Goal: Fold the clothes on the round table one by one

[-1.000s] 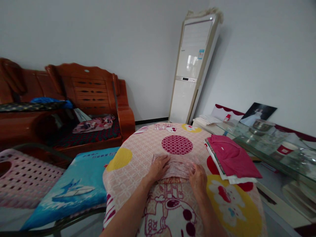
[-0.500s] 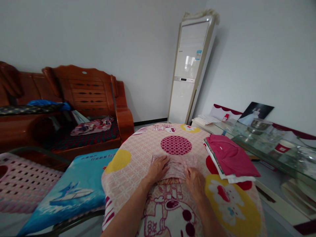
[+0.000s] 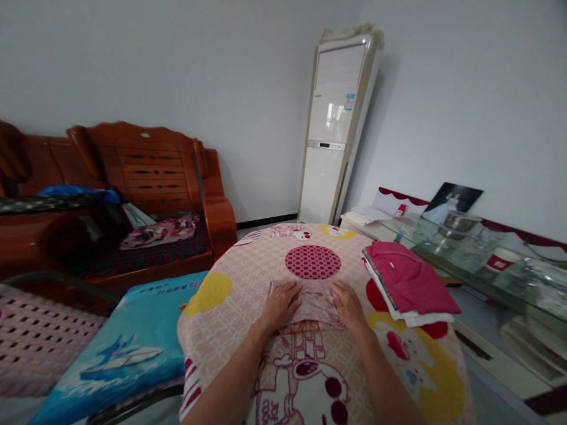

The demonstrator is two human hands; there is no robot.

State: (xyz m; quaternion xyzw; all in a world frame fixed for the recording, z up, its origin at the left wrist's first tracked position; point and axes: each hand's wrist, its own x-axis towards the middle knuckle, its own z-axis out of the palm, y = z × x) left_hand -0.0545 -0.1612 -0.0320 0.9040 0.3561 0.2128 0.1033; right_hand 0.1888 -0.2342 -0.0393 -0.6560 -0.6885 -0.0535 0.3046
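A pale pink, wrinkled piece of folded cloth (image 3: 315, 300), perhaps a garment, lies on the round table with an orange-brown patterned strip along its near edge. My left hand (image 3: 282, 306) rests flat over the cloth's left end, fingers stretched out and open. On the right end lies my right hand (image 3: 348, 306), its fingers reaching up and inward over the cloth, open as far as I can see. Some of the right fingertips are hard to make out. To the right of both hands sits a folded stack topped by a magenta garment (image 3: 410, 280).
A patterned tablecloth (image 3: 248, 265) covers the round table. To the right, a glass-topped cabinet (image 3: 425, 242) carries a paper cup (image 3: 499, 260), a metal bowl (image 3: 460, 222) and a photo. At left are a blue cushion (image 3: 128, 342) on a chair and a wooden sofa (image 3: 150, 171).
My right hand has moved from a curled grip at the cloth's right edge to lying flatter over its right end. My left hand stays on the left end. The view has shifted slightly.
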